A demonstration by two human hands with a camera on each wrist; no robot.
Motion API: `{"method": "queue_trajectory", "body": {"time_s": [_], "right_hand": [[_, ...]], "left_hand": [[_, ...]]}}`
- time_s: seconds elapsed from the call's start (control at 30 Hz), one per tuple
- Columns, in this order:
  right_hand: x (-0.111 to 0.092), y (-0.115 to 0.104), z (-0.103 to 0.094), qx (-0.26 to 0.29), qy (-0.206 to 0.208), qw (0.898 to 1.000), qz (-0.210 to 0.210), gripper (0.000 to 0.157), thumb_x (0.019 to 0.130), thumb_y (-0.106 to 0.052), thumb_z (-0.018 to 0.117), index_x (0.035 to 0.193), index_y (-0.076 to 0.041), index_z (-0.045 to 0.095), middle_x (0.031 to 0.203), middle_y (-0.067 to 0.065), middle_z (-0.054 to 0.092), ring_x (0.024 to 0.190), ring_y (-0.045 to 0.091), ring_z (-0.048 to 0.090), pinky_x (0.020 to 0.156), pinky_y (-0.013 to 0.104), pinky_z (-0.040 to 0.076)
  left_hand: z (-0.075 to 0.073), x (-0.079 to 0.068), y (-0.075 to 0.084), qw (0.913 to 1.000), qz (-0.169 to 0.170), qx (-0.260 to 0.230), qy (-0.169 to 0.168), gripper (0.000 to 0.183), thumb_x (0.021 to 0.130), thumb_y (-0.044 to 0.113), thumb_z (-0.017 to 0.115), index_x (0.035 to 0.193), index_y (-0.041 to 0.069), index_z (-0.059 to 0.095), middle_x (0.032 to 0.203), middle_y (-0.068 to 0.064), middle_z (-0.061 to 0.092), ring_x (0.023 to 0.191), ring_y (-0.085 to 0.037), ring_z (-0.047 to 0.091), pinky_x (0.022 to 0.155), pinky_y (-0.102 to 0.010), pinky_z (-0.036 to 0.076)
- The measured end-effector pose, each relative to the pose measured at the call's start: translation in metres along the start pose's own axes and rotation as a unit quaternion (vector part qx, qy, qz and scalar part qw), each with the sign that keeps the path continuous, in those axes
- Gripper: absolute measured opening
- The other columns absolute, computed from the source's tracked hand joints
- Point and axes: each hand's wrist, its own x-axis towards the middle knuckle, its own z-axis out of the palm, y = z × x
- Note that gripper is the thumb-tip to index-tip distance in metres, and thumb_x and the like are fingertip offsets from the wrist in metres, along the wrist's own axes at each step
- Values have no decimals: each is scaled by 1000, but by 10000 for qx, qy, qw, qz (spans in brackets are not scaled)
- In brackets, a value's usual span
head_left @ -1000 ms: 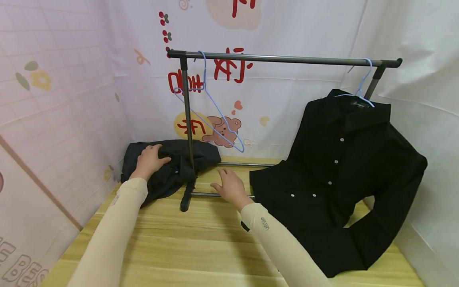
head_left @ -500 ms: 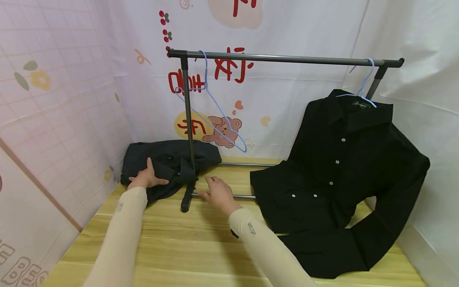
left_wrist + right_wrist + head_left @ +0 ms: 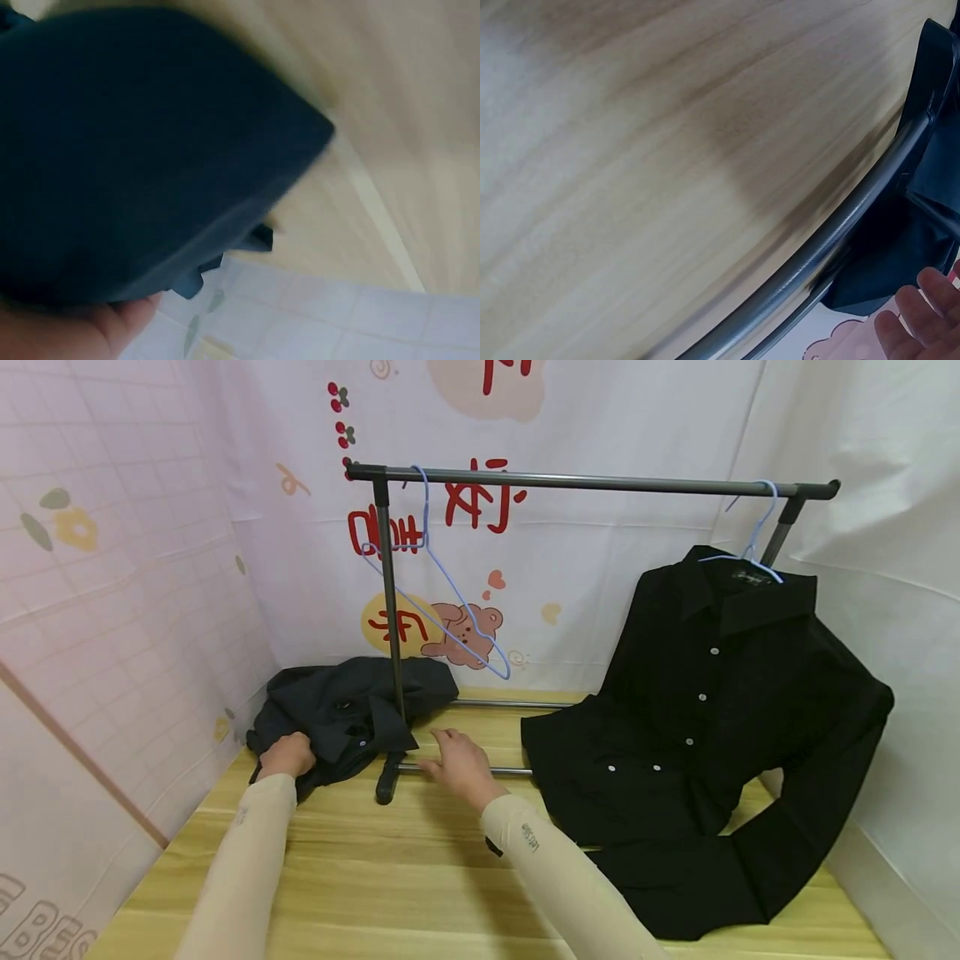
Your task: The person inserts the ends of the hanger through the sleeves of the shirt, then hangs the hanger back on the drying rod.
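A dark, crumpled shirt [image 3: 337, 702] with a collar and small buttons lies in a heap at the left, partly behind the rack's left post. My left hand [image 3: 287, 755] grips its near left edge; in the left wrist view a fold of the dark cloth [image 3: 150, 150] covers most of the fingers. My right hand [image 3: 461, 767] hovers around the rack's lower rail [image 3: 510, 771], fingers loosely spread and holding nothing. In the right wrist view its fingers [image 3: 919, 315] show beside the dark cloth. An unloaded blue hanger [image 3: 457, 610] hangs from the rack's left end.
A dark metal clothes rack [image 3: 600, 482] stands on the wooden table [image 3: 375, 877]. At its right end a black shirt [image 3: 750, 693] hangs on a second blue hanger [image 3: 761, 527], its lower part spread over the table. Printed cloth walls [image 3: 600, 410] enclose the back and sides.
My left hand has come back toward the near edge of the dark shirt and closed on it, shifting the heap. The right hand moved slightly left, then stayed put.
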Motion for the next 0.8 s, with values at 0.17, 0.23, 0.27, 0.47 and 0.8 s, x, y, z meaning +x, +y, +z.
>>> {"method": "queue_trajectory", "body": {"time_s": [0.17, 0.23, 0.27, 0.47, 0.8], "right_hand": [[2, 2, 4, 205, -62, 9998, 5, 66, 96, -52, 60, 148, -13, 46, 142, 10, 53, 124, 28, 54, 96, 44, 49], [4, 2, 7, 270, -37, 9996, -58, 65, 96, -50, 61, 148, -12, 47, 140, 11, 54, 123, 29, 55, 96, 44, 49], [5, 1, 9, 290, -31, 9995, -86, 65, 96, -49, 62, 147, -12, 47, 140, 11, 54, 123, 29, 55, 96, 44, 49], [10, -16, 16, 285, -228, 9988, -337, 70, 94, -47, 65, 151, -13, 42, 144, 12, 51, 125, 29, 54, 98, 42, 48], [11, -52, 26, 1188, -660, 9841, -1147, 69, 97, -33, 66, 154, -8, 35, 136, 8, 59, 118, 19, 60, 98, 29, 47]], "left_hand": [[-3, -12, -18, 9964, 759, 249, 296, 28, 93, 0, 52, 116, -12, 62, 114, -39, 57, 92, -48, 59, 78, -53, 48], [-3, -18, -29, 9915, 1256, 216, 278, 18, 90, -1, 56, 103, -9, 66, 103, -32, 63, 86, -41, 60, 76, -47, 47], [-3, -22, -34, 9885, 1482, 170, 237, 12, 89, -1, 59, 96, -6, 67, 97, -27, 65, 83, -37, 60, 76, -44, 46], [-6, -56, -60, 9725, 2184, -644, -498, 27, 88, 8, 72, 69, 10, 52, 70, 2, 47, 70, -15, 45, 68, -33, 36], [-7, -81, -81, 9495, 2619, -1696, -345, 29, 90, 5, 70, 118, -3, 70, 136, -37, 48, 124, -57, 43, 91, -38, 47]]}}
